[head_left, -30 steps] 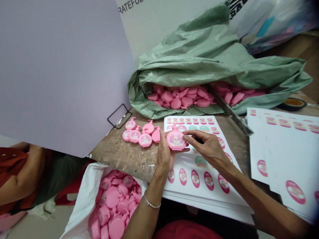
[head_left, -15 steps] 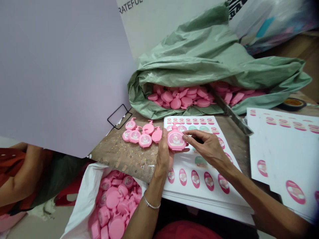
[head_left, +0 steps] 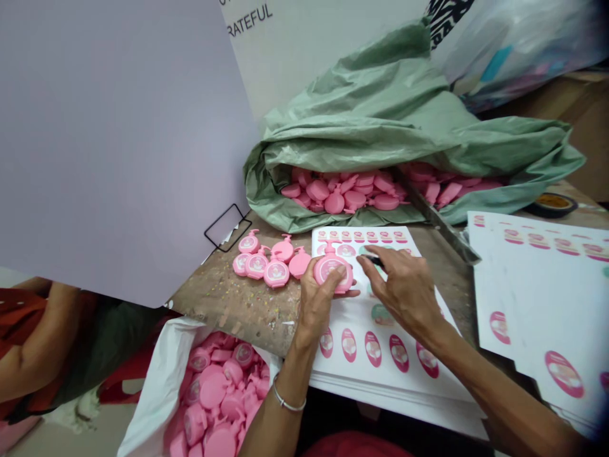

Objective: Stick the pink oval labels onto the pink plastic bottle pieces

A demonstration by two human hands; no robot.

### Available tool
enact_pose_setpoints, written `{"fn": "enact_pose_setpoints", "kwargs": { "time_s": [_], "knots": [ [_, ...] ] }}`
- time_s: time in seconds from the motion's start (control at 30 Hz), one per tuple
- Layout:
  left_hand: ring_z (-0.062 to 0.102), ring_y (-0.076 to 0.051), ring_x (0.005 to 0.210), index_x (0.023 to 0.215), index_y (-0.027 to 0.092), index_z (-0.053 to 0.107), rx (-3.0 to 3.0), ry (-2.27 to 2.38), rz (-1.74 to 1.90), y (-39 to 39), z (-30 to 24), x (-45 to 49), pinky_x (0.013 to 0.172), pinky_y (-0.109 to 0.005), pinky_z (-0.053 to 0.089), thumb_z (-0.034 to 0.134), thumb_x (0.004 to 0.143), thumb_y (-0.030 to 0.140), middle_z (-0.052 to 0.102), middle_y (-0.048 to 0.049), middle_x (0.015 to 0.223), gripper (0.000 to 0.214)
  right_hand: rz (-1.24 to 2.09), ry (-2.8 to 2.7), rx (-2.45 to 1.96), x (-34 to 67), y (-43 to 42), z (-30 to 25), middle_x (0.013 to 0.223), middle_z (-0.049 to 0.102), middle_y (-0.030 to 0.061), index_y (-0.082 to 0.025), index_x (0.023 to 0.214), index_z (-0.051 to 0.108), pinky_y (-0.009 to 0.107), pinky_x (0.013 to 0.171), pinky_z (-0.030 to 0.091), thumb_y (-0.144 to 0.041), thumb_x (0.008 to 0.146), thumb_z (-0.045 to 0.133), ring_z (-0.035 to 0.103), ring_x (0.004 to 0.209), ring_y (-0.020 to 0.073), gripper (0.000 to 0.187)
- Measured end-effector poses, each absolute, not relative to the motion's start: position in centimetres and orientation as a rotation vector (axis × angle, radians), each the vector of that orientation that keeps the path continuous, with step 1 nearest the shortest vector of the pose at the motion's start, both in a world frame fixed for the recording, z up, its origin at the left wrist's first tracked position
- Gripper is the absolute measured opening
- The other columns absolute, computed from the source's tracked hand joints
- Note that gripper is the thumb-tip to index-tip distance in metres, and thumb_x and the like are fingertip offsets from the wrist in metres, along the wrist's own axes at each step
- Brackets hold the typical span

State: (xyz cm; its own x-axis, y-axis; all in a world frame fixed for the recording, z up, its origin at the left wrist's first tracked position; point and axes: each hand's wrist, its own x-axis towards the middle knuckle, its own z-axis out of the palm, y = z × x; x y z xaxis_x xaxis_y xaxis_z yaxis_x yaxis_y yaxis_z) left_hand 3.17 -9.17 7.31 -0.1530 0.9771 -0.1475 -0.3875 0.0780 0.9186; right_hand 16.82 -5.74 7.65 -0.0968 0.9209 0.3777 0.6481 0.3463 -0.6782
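My left hand (head_left: 316, 301) is shut on a pink bottle-shaped plastic piece (head_left: 333, 270), with its fingers lying across the labelled face. My right hand (head_left: 404, 292) rests just to the right of that piece, over a white sticker sheet (head_left: 366, 374) printed with pink oval labels. A small dark object (head_left: 373, 260) shows between its fingers, but the hand partly hides it. Next to my left hand lies a small group of labelled pink pieces (head_left: 269, 263) on the worn wooden table (head_left: 223, 304).
A green sack (head_left: 361, 127) holds many pink pieces, and a white bag (head_left: 157, 393) in front holds more. Further sticker sheets (head_left: 537, 298) lie at right, beside a metal strip (head_left: 440, 222) and a tape roll (head_left: 552, 204). A lilac board (head_left: 118, 146) fills the left, above a co-worker's arm (head_left: 38, 343).
My right hand has moved off the pink piece's edge to the right. My left fingers have come over its face. The view has shifted slightly.
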Motion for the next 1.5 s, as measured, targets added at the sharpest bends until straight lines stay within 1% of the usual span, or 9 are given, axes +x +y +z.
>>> {"fn": "enact_pose_setpoints", "kwargs": {
  "time_s": [0.2,0.47,0.67,0.83,0.93,1.07,1.27,1.33,1.5],
  "knots": [
    [0.050,-0.026,0.124,0.096,0.021,0.065,0.821,1.534,1.497,-9.5,5.5,3.5,0.103,-0.035,0.040,0.059,0.082,0.043,0.061,-0.0115,0.122,0.027,0.719,-1.731,-1.401,15.5,-4.5,5.7,0.127,0.058,0.0167,-0.017,0.134,0.042,0.039,0.084,0.050,-0.060,0.076,0.060,0.060,0.106,0.0271,0.075],
    [0.058,-0.020,0.069,0.073,0.020,0.060,1.155,1.825,1.351,-3.1,3.2,2.1,0.068,-0.029,0.045,0.058,0.078,0.052,0.062,-0.0036,0.069,0.032,0.490,-1.904,-1.710,19.0,4.3,4.3,0.101,0.070,0.0131,-0.015,0.118,0.057,0.033,0.079,0.047,-0.045,0.088,0.045,0.065,0.092,0.0244,0.044],
    [0.061,-0.027,0.081,0.083,0.019,0.061,1.067,2.130,1.396,-1.6,2.3,-4.7,0.075,-0.036,0.045,0.054,0.079,0.046,0.067,-0.0110,0.082,0.029,0.401,-1.859,-1.801,14.4,10.7,5.7,0.104,0.069,0.0184,-0.014,0.112,0.063,0.040,0.082,0.044,-0.049,0.084,0.050,0.063,0.101,0.0323,0.047],
    [0.058,-0.034,0.100,0.093,0.016,0.063,1.154,2.311,1.335,-2.9,2.8,-7.8,0.090,-0.048,0.041,0.056,0.078,0.038,0.066,-0.0175,0.098,0.028,0.504,-1.774,-1.897,12.7,13.5,6.4,0.088,0.069,0.0210,-0.009,0.090,0.071,0.038,0.068,0.045,-0.050,0.078,0.054,0.065,0.087,0.0330,0.045],
    [0.048,-0.032,0.119,0.104,0.017,0.062,1.342,2.309,1.390,-3.6,3.6,-6.6,0.103,-0.048,0.033,0.051,0.083,0.032,0.059,-0.0173,0.121,0.028,0.549,-1.771,-1.857,14.2,11.8,7.0,0.083,0.069,0.0139,-0.011,0.093,0.071,0.033,0.063,0.043,-0.053,0.079,0.049,0.064,0.079,0.0270,0.050],
    [0.052,-0.026,0.117,0.111,0.018,0.060,1.622,1.942,1.526,-4.3,4.5,-3.3,0.104,-0.044,0.037,0.045,0.087,0.023,0.060,-0.0145,0.118,0.028,0.703,-1.938,-1.644,16.8,6.2,7.5,0.068,0.065,0.0012,-0.017,0.080,0.071,0.026,0.058,0.041,-0.058,0.076,0.053,0.059,0.066,0.0170,0.044],
    [0.031,-0.031,0.139,0.142,0.012,0.037,1.851,1.612,1.188,-7.8,5.5,1.8,0.112,-0.045,0.029,0.061,0.077,0.023,0.037,-0.0198,0.147,0.069,0.708,-1.934,-1.493,16.9,-2.9,7.2,0.063,0.064,0.0001,-0.020,0.069,0.061,0.027,0.055,0.041,-0.053,0.075,0.060,0.055,0.056,0.0150,0.033],
    [0.037,-0.030,0.135,0.144,0.011,0.033,1.800,1.575,1.154,-8.6,5.6,2.7,0.110,-0.043,0.034,0.059,0.076,0.020,0.040,-0.0211,0.144,0.073,0.740,-1.946,-1.446,16.2,-4.5,7.2,0.064,0.064,-0.0001,-0.021,0.069,0.059,0.027,0.056,0.042,-0.049,0.077,0.059,0.056,0.058,0.0152,0.030],
    [0.050,-0.028,0.123,0.127,0.014,0.053,1.363,1.704,1.459,-7.9,5.4,1.0,0.107,-0.042,0.034,0.060,0.076,0.020,0.057,-0.0167,0.127,0.052,0.696,-2.065,-1.272,16.9,-4.8,4.9,0.093,0.070,0.0064,-0.021,0.105,0.062,0.033,0.073,0.048,-0.045,0.086,0.051,0.064,0.081,0.0211,0.033]
  ]
}}
